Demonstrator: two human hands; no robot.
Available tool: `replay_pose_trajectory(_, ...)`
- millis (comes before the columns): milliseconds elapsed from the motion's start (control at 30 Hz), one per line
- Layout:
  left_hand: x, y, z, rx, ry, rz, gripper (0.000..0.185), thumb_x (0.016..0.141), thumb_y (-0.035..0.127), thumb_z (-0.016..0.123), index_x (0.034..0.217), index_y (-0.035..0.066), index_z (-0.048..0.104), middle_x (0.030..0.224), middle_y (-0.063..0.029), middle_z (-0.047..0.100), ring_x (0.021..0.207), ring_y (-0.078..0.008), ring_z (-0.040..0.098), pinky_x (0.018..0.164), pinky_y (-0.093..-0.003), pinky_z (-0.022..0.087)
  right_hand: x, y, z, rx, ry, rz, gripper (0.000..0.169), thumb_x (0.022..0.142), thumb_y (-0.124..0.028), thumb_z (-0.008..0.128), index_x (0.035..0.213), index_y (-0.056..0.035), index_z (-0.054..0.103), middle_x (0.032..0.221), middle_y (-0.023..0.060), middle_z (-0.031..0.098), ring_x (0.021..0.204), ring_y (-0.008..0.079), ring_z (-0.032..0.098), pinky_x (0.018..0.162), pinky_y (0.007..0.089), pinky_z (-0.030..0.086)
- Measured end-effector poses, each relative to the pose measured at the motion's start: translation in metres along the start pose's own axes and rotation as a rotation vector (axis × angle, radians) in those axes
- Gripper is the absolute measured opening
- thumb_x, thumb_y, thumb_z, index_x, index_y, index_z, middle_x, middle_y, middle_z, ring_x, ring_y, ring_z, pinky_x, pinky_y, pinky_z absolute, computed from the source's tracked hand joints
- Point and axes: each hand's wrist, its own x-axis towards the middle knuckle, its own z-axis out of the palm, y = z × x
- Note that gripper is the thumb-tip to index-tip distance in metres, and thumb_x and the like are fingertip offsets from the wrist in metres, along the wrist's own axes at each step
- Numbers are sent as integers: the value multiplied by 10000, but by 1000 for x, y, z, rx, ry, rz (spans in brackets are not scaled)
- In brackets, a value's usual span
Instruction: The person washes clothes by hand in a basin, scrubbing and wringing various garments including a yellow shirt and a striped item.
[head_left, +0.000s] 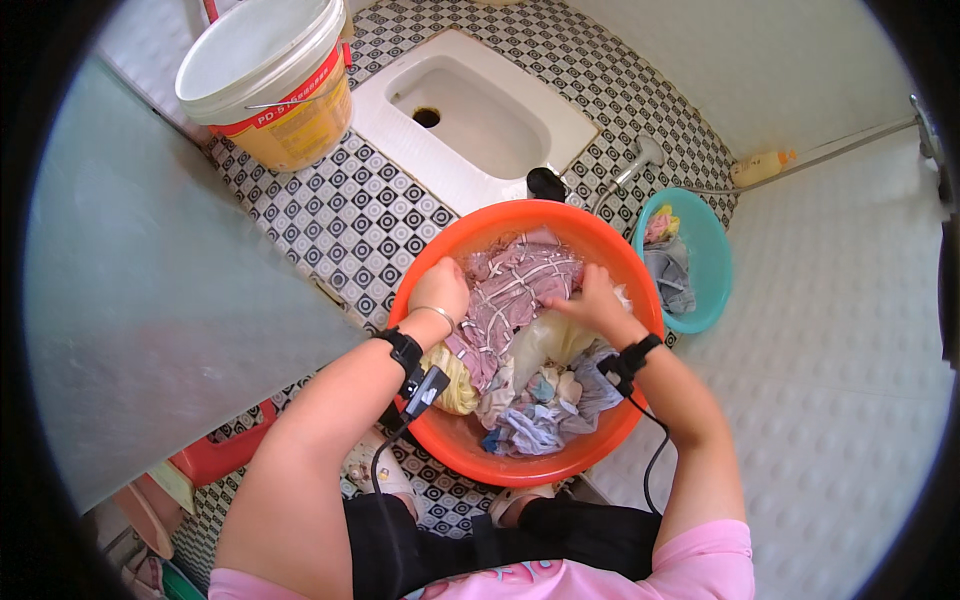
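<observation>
A large orange plastic basin (517, 474) holds water and several wet clothes. Across its far half lies a mauve plaid garment (517, 289) with white lines, spread between my two hands. My left hand (441, 291) is closed in a fist at the garment's left edge, its fingertips hidden. At the right edge, my right hand (596, 300) has its thumb stretched over the cloth; what the curled fingers hold is unclear. Yellow cloth (452, 386) lies below my left wrist. Pale blue cloth (532, 431) and a cream piece (551, 337) lie nearer me.
A smaller teal basin (712, 277) with clothes stands at right. Beyond are a squat toilet (465, 191), a shower head (649, 152) and a bottle (757, 169). A large bucket (300, 139) stands far left, before a frosted panel (172, 300). A red stool (225, 446) is lower left.
</observation>
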Motion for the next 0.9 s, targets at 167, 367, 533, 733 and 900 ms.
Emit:
replay_pose_trajectory(167,-14,2,27,8,-105,368,554,814,284,646,1313,99,490,1245,-235,554,1078,-412,583,919,-435,485,-40,-20,5,-278,-536,-290,761,672,-588,730,1050,62,616,1073,252,595,1004,394,591,883,448,482)
replay_pose_trajectory(367,-42,36,17,589,-602,452,670,803,268,613,1438,313,404,1438,-128,421,1256,-372,460,1029,-460,363,-53,-11,4,-76,-949,-322,669,744,-591,665,977,35,657,988,241,635,921,388,609,810,421,493)
replay_pose_trajectory(533,-48,39,13,707,-740,493,593,816,212,553,1388,351,482,1390,-55,501,1312,-304,409,1056,-461,271,-36,-27,-11,-29,-856,-116,565,781,-526,648,920,21,677,892,214,682,835,372,649,726,414,514)
replay_pose_trajectory(733,-48,34,20,648,-725,498,462,795,367,585,1257,360,591,1325,-27,552,1223,-309,480,1012,-455,313,19,-31,-33,64,-122,-65,303,825,-262,643,996,-12,645,1138,210,634,971,383,622,803,436,509)
replay_pose_trajectory(900,-49,28,26,636,-645,560,373,810,424,563,1161,321,639,1234,-59,590,1185,-321,499,995,-452,315,67,-27,11,208,-3,-546,291,836,-153,600,1086,-5,625,1155,230,627,1058,406,597,881,443,496)
